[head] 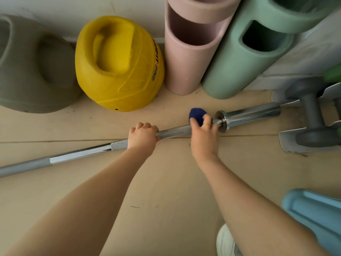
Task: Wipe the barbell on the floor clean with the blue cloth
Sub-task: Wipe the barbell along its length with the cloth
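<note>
A long silver barbell point(79, 154) lies slanted across the beige floor, its shiny sleeve and collar point(223, 121) at the right. My left hand point(143, 137) is closed around the knurled shaft near the middle. My right hand point(203, 137) presses a bunched dark blue cloth point(196, 114) onto the shaft just left of the collar. A ring shows on one finger of that hand. The part of the bar under both hands is hidden.
Against the wall stand a grey kettlebell point(31, 71), a yellow kettlebell point(118, 65), a pink foam roller point(186, 52) and a green foam roller point(239, 60). A grey dumbbell point(311, 115) lies by the sleeve's end. A light blue object point(313, 213) and a white shoe point(226, 241) are at lower right.
</note>
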Demonstrator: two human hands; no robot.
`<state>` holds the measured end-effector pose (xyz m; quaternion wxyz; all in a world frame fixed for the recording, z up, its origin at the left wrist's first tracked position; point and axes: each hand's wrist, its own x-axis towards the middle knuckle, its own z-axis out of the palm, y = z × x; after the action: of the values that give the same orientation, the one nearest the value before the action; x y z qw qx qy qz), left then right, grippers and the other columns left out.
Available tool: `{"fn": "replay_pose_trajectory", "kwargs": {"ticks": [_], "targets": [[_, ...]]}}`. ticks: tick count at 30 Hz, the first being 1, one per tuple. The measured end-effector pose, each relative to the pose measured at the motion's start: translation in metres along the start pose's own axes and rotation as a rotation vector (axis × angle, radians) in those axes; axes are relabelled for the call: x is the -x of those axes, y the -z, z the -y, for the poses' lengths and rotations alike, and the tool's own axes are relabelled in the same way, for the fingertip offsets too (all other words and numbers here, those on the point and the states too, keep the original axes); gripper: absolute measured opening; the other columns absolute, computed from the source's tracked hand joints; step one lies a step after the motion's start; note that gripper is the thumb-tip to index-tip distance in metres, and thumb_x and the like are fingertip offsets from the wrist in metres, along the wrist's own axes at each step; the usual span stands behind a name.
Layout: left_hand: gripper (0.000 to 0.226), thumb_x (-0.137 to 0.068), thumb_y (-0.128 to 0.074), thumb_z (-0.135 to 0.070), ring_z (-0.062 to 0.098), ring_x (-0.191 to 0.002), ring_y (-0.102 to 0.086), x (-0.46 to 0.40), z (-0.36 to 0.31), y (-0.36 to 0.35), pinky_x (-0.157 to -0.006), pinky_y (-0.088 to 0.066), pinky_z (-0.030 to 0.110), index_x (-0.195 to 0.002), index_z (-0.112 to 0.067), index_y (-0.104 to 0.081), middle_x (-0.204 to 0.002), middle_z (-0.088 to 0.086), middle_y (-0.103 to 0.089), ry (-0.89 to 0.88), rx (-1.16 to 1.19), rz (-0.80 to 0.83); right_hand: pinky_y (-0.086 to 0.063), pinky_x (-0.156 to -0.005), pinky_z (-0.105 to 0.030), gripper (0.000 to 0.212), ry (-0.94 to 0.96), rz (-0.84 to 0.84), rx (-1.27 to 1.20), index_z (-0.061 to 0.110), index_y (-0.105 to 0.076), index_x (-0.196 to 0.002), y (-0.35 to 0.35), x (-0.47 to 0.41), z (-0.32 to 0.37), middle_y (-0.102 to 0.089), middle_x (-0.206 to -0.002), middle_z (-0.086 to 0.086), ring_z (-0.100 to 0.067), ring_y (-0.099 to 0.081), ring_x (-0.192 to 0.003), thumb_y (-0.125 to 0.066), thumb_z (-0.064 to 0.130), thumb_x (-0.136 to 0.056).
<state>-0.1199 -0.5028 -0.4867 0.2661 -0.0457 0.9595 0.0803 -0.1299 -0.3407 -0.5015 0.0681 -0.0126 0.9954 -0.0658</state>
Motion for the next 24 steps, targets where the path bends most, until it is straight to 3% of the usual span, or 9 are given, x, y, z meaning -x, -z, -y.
{"fn": "replay_pose_trajectory", "kwargs": {"ticks": [2,5,8,10,12,14,18,21,24], "targets": [[0.034,-0.097,-0.045,-0.033,0.026,-0.119,-0.041,0.002,-0.002,-0.002,-0.098,-0.034,0.035,-0.128,-0.018,-0.047,-0.125,0.004,-0.051,0.006,0.010,0.008,-0.047,-0.078,-0.042,0.042,0.109,0.012,-0.030,0.016,-0.059,-0.115,-0.002,0.015,0.023,-0.047,-0.129,-0.021,-0.039,-0.050,-0.090,-0.066,0.004,-0.075],[0.034,-0.094,-0.052,-0.026,0.026,-0.117,-0.044,0.009,-0.008,-0.004,-0.097,-0.036,0.034,-0.125,-0.016,-0.045,-0.124,0.005,-0.050,-0.004,-0.001,0.002,-0.043,-0.084,-0.041,0.047,0.311,0.179,0.013,0.020,-0.047,-0.130,0.006,0.020,0.016,-0.036,-0.137,-0.016,-0.038,-0.043,-0.104,-0.053,0.008,-0.085],[0.036,-0.093,-0.053,-0.033,0.026,-0.113,-0.047,0.013,-0.006,-0.010,-0.091,-0.038,0.033,-0.121,-0.013,-0.045,-0.121,0.006,-0.050,-0.058,-0.042,0.003,-0.047,-0.058,-0.037,0.043,0.169,-0.020,0.098,0.020,-0.062,-0.108,0.011,0.008,-0.018,-0.059,-0.101,-0.018,-0.038,-0.055,-0.076,-0.069,0.004,-0.069],[0.041,-0.091,-0.054,-0.037,0.025,-0.113,-0.047,0.016,-0.004,-0.013,-0.091,-0.038,0.033,-0.122,-0.012,-0.045,-0.122,0.006,-0.049,-0.095,-0.057,0.011,-0.045,-0.052,-0.034,0.032,0.004,-0.060,0.080,0.018,-0.065,-0.096,0.008,0.013,-0.017,-0.062,-0.088,-0.019,-0.036,-0.055,-0.066,-0.064,0.000,-0.069],[0.049,-0.091,-0.052,-0.042,0.024,-0.116,-0.045,0.021,-0.004,-0.016,-0.093,-0.039,0.033,-0.129,-0.014,-0.042,-0.126,0.005,-0.047,-0.126,-0.016,0.023,-0.045,-0.050,-0.031,0.028,0.071,-0.040,0.095,0.018,-0.067,-0.084,0.004,0.024,0.002,-0.064,-0.088,-0.018,-0.034,-0.056,-0.064,-0.047,0.003,-0.071],[0.054,-0.092,-0.048,-0.043,0.025,-0.118,-0.044,0.027,-0.005,-0.017,-0.095,-0.039,0.034,-0.139,-0.018,-0.037,-0.128,0.004,-0.046,-0.141,0.017,0.046,-0.047,-0.050,-0.031,0.023,0.240,0.009,0.135,0.016,-0.067,-0.076,0.001,0.039,0.008,-0.065,-0.089,-0.017,-0.033,-0.056,-0.063,-0.051,0.005,-0.065],[0.034,-0.095,-0.046,-0.038,0.023,-0.112,-0.046,0.033,-0.004,-0.019,-0.092,-0.038,0.033,-0.124,-0.025,-0.057,-0.121,0.002,-0.047,-0.172,0.004,0.053,-0.046,-0.049,-0.032,0.034,0.255,0.109,0.161,0.015,-0.067,-0.081,0.014,0.031,-0.023,-0.066,-0.089,-0.014,-0.034,-0.057,-0.066,-0.072,0.001,-0.051],[0.032,-0.094,-0.047,-0.037,0.023,-0.116,-0.045,0.035,-0.008,-0.022,-0.093,-0.035,0.033,-0.123,-0.024,-0.055,-0.125,0.000,-0.050,-0.145,0.002,0.069,-0.043,-0.049,-0.034,0.030,0.074,0.043,0.105,0.014,-0.066,-0.085,0.012,0.029,-0.026,-0.063,-0.080,-0.014,-0.035,-0.055,-0.065,-0.069,-0.001,-0.060],[0.030,-0.095,-0.046,-0.034,0.025,-0.111,-0.051,0.038,-0.013,-0.027,-0.090,-0.035,0.032,-0.121,-0.019,-0.053,-0.119,0.002,-0.058,-0.107,-0.026,0.082,-0.044,-0.048,-0.030,0.037,0.298,0.024,0.165,0.021,-0.068,-0.098,0.006,0.045,-0.007,-0.065,-0.078,-0.007,-0.031,-0.056,-0.065,-0.050,0.005,-0.069]]}}
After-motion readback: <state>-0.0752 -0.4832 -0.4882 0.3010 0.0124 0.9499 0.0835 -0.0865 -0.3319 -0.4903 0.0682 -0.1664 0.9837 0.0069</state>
